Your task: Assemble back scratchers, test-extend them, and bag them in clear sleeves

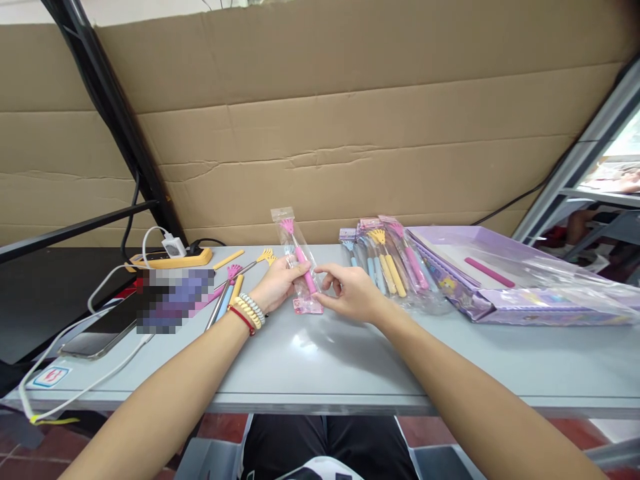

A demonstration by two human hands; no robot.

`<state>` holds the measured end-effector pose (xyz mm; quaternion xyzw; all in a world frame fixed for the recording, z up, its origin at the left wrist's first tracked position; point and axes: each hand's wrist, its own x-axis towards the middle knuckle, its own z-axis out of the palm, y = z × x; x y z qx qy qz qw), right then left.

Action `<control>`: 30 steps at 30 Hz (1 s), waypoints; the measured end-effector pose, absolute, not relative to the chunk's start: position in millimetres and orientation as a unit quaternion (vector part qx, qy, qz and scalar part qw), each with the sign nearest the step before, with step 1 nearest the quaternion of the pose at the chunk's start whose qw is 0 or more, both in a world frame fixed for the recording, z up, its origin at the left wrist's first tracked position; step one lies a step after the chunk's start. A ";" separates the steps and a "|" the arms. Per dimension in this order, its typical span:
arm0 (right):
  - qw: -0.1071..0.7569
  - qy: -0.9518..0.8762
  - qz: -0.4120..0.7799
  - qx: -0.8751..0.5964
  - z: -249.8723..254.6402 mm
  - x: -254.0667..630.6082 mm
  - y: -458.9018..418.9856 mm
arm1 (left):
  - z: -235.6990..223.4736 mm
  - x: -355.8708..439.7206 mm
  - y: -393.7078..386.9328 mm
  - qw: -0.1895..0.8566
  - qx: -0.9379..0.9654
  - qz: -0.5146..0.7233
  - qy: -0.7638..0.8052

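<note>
My left hand is closed around a pink back scratcher in a clear plastic sleeve. The scratcher tilts, its claw end away from me. At the sleeve's right edge, near the handle's lower end, my right hand has its thumb and index finger curled against the plastic. To the right lie several bagged back scratchers in blue, yellow and pink. Left of my left hand are loose back scratchers, with a yellow claw and a pink claw showing; my wrist partly covers them.
A purple box with plastic film and a magenta stick stands at the right. On the left are a phone, white cables and a yellow power strip. Cardboard backs the grey table; a black post rises left.
</note>
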<state>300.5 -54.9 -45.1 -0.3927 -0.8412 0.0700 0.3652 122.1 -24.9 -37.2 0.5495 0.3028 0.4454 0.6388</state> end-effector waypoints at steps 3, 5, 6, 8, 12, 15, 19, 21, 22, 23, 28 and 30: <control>0.365 -0.841 0.070 -0.394 -45.2 300.9 -54.2 | -37.2 122.1 -24.7 0.642 0.549 0.446 0.296; 0.365 -0.841 0.069 -0.392 -46.1 301.3 -53.3 | -36.7 122.6 -24.8 0.641 0.542 0.451 0.301; 0.366 -0.842 0.068 -0.390 -46.7 301.5 -52.7 | -36.3 122.8 -25.0 0.640 0.538 0.456 0.305; 0.370 -0.844 0.068 -0.382 -48.0 301.7 -51.6 | -35.6 123.1 -25.3 0.636 0.534 0.461 0.313; 0.377 -0.848 0.070 -0.367 -49.5 302.2 -50.5 | -36.6 121.8 -24.3 0.626 0.544 0.459 0.318; 0.371 -0.852 0.073 -0.362 -48.8 302.5 -50.6 | -38.7 120.2 -22.7 0.622 0.556 0.451 0.315; 0.374 -0.852 0.069 -0.360 -47.7 302.1 -51.1 | -38.6 119.8 -23.6 0.627 0.561 0.442 0.311; 0.376 -0.851 0.067 -0.360 -47.0 301.8 -51.8 | -36.9 120.5 -25.0 0.623 0.562 0.445 0.314; 0.377 -0.851 0.067 -0.360 -46.4 301.7 -52.3 | -35.9 120.9 -25.5 0.618 0.562 0.450 0.315; 0.379 -0.851 0.068 -0.358 -45.6 301.7 -52.9 | -34.9 121.1 -25.9 0.612 0.564 0.457 0.315; 0.376 -0.872 0.072 -0.305 -39.6 303.4 -55.6 | -31.5 119.6 -24.1 0.589 0.557 0.500 0.304; 0.366 -0.884 0.070 -0.282 -38.6 304.0 -56.0 | -30.6 118.1 -22.9 0.585 0.544 0.516 0.307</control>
